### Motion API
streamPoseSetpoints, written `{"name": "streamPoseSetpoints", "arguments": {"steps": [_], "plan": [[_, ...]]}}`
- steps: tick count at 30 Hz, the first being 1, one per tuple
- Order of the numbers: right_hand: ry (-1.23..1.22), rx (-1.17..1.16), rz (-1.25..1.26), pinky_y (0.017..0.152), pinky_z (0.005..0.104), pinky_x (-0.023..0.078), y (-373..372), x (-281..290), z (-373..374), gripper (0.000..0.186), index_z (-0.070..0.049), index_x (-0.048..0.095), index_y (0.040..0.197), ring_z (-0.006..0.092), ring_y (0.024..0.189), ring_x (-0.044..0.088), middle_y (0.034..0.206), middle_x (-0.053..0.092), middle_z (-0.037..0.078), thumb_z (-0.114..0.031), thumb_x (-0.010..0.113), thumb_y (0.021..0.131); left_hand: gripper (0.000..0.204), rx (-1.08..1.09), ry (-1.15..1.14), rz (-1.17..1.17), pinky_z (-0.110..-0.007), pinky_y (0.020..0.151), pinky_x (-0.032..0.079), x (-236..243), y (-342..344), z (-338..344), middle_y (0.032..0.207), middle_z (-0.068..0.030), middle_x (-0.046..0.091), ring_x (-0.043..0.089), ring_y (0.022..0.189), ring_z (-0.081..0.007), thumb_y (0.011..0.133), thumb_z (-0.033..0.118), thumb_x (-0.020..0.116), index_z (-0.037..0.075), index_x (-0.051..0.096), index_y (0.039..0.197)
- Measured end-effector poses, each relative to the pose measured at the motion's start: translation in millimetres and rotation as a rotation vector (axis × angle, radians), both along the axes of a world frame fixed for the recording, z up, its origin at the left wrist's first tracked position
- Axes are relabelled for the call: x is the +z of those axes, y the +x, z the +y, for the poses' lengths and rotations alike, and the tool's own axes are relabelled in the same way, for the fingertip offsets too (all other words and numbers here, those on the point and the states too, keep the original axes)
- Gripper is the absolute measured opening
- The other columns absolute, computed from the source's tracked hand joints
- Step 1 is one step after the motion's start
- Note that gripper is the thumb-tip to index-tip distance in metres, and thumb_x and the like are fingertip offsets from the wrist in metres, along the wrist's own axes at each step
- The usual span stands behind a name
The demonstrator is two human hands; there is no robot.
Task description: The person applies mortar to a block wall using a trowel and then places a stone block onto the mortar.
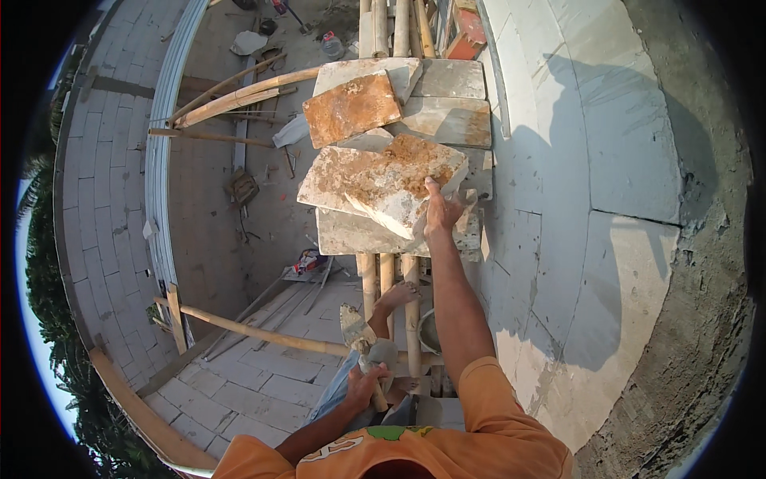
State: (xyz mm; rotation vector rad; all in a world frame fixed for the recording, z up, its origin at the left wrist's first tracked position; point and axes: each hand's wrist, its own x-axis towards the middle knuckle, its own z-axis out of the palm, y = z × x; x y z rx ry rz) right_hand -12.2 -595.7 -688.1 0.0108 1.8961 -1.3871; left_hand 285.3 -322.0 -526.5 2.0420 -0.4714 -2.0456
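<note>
My right hand point(444, 211) grips the near right edge of a broken, pale block piece point(403, 184) crusted with orange-brown dirt. The thumb lies on top; the fingers underneath are hidden. This piece rests tilted on a stack of pale blocks point(383, 231). Another orange-stained slab point(353, 108) lies just beyond it. Close to my body, my left hand point(365, 389) is closed round a trowel-like tool point(354, 327). Its flat blade is caked with mortar and points up and away from me, and a wooden handle shows below the fist.
Bamboo poles point(386, 275) run under the stack. A bare foot point(399, 295) stands on them beside a bucket point(429, 331), partly hidden by my right arm. Along the right rises a pale block wall point(550, 215). A bamboo rail point(263, 329) crosses at left above a lower, littered floor point(271, 191).
</note>
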Motion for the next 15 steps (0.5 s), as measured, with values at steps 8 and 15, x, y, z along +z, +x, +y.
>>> {"name": "streamPoseSetpoints", "arguments": {"steps": [8,15], "plan": [[-0.027,-0.305,-0.234,0.102,0.0434,0.044,65,-40,-50,0.095,0.009,0.031,0.140,0.0365,0.120,0.054,0.136,0.048,0.027,-0.038,0.081,0.075,0.027,-0.065,0.015,-0.067,-0.035,0.075,0.056,-1,1,3,0.088,-0.0143,0.071,0.070,0.080,-0.0220,0.088,0.020,0.069,-0.005,0.063,0.094],[-0.111,-0.419,-0.375,0.105,0.0405,0.042,108,-43,-64,0.093,0.009,0.029,0.138,0.0317,0.123,0.050,0.135,0.045,0.023,-0.026,0.086,0.074,0.030,-0.052,0.059,-0.150,-0.036,0.074,0.056,3,1,3,0.092,-0.0167,0.070,0.071,0.081,-0.0253,0.085,0.018,0.071,-0.004,0.057,0.098]]}}
